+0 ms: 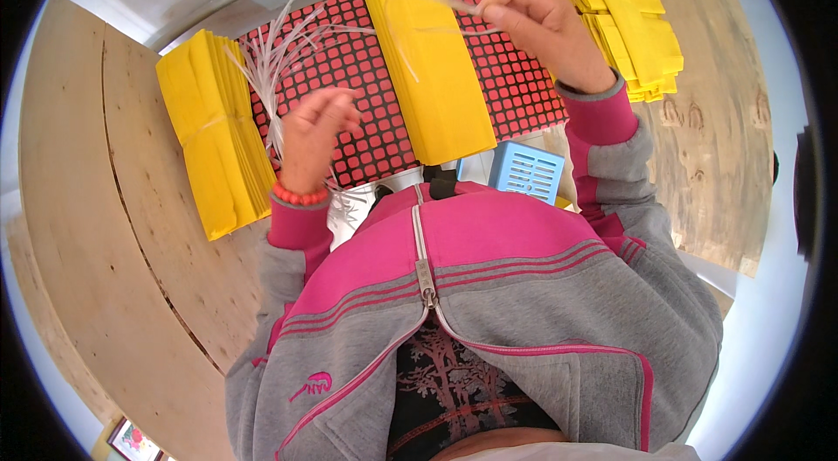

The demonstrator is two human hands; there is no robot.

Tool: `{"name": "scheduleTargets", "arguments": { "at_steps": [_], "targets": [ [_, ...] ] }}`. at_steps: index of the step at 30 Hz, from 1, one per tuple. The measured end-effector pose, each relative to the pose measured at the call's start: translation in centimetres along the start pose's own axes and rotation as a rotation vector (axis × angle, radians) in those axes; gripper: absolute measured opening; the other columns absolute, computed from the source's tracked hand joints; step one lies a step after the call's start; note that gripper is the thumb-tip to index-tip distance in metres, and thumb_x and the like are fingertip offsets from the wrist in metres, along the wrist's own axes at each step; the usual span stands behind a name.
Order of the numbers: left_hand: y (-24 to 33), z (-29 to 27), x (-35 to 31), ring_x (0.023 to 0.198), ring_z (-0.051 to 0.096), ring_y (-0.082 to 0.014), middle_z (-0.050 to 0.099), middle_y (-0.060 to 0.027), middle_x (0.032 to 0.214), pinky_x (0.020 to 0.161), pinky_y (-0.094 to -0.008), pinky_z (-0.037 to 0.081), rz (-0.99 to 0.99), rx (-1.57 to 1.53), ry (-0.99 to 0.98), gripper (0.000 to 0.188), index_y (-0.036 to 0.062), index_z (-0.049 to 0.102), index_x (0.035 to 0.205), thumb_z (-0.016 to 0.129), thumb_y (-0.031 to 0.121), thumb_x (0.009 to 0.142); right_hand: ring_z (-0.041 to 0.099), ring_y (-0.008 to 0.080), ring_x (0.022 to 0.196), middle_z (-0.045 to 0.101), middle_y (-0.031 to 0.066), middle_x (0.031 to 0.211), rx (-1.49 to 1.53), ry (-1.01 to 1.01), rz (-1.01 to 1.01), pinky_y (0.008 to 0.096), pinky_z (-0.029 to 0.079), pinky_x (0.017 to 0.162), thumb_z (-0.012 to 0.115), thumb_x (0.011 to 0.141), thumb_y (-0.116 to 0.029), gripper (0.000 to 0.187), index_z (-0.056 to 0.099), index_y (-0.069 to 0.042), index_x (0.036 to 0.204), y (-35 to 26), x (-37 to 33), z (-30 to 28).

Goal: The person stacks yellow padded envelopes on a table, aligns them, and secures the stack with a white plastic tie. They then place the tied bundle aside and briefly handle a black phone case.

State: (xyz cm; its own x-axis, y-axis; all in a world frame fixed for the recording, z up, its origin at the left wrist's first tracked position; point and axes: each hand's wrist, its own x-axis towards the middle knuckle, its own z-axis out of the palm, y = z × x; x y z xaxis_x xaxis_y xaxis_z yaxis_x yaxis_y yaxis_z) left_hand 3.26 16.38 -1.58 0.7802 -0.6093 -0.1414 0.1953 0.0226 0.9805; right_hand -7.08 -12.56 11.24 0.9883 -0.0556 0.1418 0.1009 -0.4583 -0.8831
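A stack of flat yellow paper sleeves or envelopes (441, 81) lies upright in the middle of a red-and-black patterned mat (349, 142). Over its far end a thin pale strip (458, 3) loops across the yellow surface, and my right hand (546, 29) is closed on it with thumb and fingers pinched. My left hand (314, 134) hovers over the mat left of the stack, its fingers loosely curled and slightly blurred, with nothing seen in them. Beside it, a bunch of white strips (279, 55) fans out along the mat's left side.
To the left, a bound yellow bundle (209, 134) rests on a wooden board (96, 173). Several more yellow bundles (624, 24) are piled at the far right, next to another wooden surface (711, 129). A blue plastic basket (528, 171) stands below the mat's near edge.
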Motion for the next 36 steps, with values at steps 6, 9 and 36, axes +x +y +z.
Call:
{"name": "scheduleTargets", "arguments": {
  "at_steps": [6,9,36],
  "targets": [
    [1.9,5.1,-0.5,0.058,0.042,-0.0043,0.054,0.0011,0.078,0.066,-0.0228,0.043,-0.25,-0.844,-0.474,0.036,-0.0007,0.052,0.125,0.048,0.025,0.1,0.052,0.0152,0.06,0.054,0.0059,0.07,-0.108,-0.346,-0.096,0.0297,0.041,0.056,0.058,0.091,-0.016,0.012,0.061,-0.004,0.094,-1.2,-1.7,2.5],
    [1.4,5.1,0.0,0.06,0.044,-0.0048,0.055,0.0008,0.079,0.069,-0.0251,0.044,-0.171,-0.948,-0.393,0.032,-0.0009,0.054,0.121,0.047,0.023,0.101,0.051,0.0164,0.058,0.054,0.0055,0.069,-0.174,-0.394,-0.044,0.0307,0.041,0.055,0.059,0.091,-0.016,0.012,0.061,-0.005,0.092,-0.7,-2.5,2.4],
    [-4.7,9.6,3.4,0.076,0.061,-0.0099,0.065,-0.0059,0.091,0.074,-0.023,0.05,-0.24,-0.661,-0.054,0.019,-0.0004,0.06,0.106,0.052,0.015,0.098,0.046,0.0025,0.069,0.05,-0.0046,0.082,0.886,0.187,0.49,0.0159,0.041,0.061,0.05,0.099,-0.023,0.027,0.058,-0.001,0.113,12.2,-3.6,7.4]
  ]
}}
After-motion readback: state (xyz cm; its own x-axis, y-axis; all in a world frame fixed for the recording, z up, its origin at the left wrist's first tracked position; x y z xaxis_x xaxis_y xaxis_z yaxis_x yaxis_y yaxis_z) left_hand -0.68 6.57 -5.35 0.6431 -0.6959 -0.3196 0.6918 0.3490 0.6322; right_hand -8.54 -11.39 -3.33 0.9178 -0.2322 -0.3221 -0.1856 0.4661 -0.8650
